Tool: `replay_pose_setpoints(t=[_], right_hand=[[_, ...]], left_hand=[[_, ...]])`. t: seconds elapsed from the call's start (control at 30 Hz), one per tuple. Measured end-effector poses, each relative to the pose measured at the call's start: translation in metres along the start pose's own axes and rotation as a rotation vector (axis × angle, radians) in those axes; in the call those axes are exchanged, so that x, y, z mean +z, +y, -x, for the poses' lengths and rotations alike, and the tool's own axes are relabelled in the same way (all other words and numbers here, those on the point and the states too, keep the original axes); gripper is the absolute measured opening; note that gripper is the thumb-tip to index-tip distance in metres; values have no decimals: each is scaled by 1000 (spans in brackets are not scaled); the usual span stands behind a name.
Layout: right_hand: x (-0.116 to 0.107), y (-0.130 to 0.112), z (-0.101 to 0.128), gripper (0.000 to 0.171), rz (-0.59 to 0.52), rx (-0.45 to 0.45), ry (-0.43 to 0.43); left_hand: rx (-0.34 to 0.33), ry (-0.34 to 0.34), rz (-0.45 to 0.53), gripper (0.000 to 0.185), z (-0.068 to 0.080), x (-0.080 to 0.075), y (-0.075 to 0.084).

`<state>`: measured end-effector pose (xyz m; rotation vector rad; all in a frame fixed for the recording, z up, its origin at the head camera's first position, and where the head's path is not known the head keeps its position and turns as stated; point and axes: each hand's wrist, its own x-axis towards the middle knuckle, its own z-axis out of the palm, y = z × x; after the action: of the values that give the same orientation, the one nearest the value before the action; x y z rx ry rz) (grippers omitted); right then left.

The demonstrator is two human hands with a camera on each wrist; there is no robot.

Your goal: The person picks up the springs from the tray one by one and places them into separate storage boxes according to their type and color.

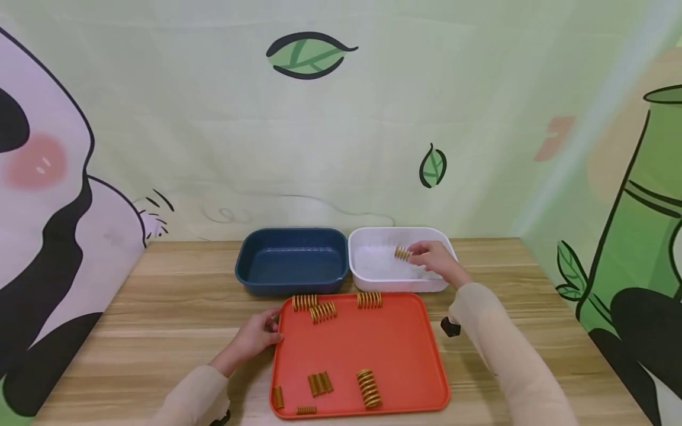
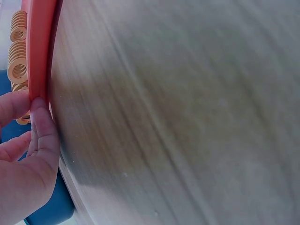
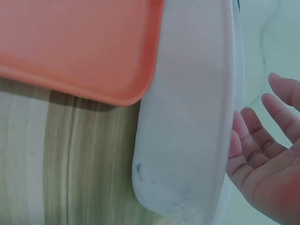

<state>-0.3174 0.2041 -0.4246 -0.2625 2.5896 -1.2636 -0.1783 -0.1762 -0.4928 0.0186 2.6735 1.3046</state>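
At the left edge of the red tray (image 1: 357,349), my left hand (image 1: 256,337) pinches the rim; thumb and fingers lie on either side of it in the left wrist view. Over the white bin (image 1: 373,283) reaches my right hand (image 1: 434,260), its fingers spread in the right wrist view. A gold coil spring (image 1: 402,253) is at its fingertips in the head view; whether it touches them I cannot tell. More springs lie on the tray: large ones (image 1: 369,300) along the far edge, one thick spring (image 1: 369,389) and a group of smaller ones (image 1: 319,384) nearer me.
A dark blue bin (image 1: 291,290) stands left of the white one, both behind the tray. Small springs (image 1: 306,410) lie by the tray's near left corner. Wooden tabletop (image 1: 176,296) surrounds everything, with a printed cloth backdrop (image 1: 224,148) behind.
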Motion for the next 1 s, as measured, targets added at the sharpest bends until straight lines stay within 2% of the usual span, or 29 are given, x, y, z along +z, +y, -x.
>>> replay_pose_setpoints(t=[0.23,0.43,0.7,1.0], right_hand=[[3,-10,8,39,-1,-52,-19],[6,-15,14,36,-7,-96,-32],[11,-25,24,34,-3,-98,-73],[17,-31,31,33,-52,-157,-99]], left_hand=[[-13,-8,4,55,-1,0,-1],[-14,-6,-2,56,-1,0,-1],[-6,-2,-2,56,-1,1,-1],[-15,-9,-1,56,-1,0,-1]])
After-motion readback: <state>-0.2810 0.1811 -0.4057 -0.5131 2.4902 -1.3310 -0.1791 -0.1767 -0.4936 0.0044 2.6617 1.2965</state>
